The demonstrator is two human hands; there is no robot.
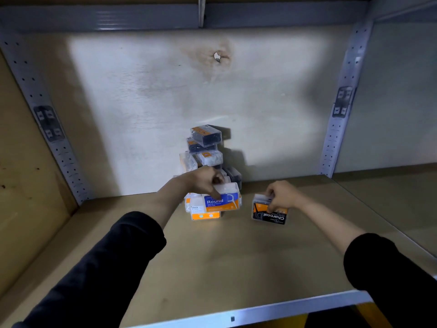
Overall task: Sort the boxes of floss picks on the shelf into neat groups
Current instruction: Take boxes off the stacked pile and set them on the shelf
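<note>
The left hand [205,182] is pinching the Round box [222,202], the right hand [285,194] gripping the Charcoal box [269,215] by its edges; seemingly light, slick plastic

Shelf bay. Tan board shelf [224,256] with a grey metal front lip [260,308]. Back wall [142,102] off-white and scuffed. Brown stain with a chipped hole [217,56] sits high, right of centre. Grey perforated left upright [35,91] and right upright [347,91], each carrying a dark bracket. Grey beam [106,17] overhead. Tan side panel [14,162] at left. Light is brightest on the mid wall; corners are in shadow.
</note>
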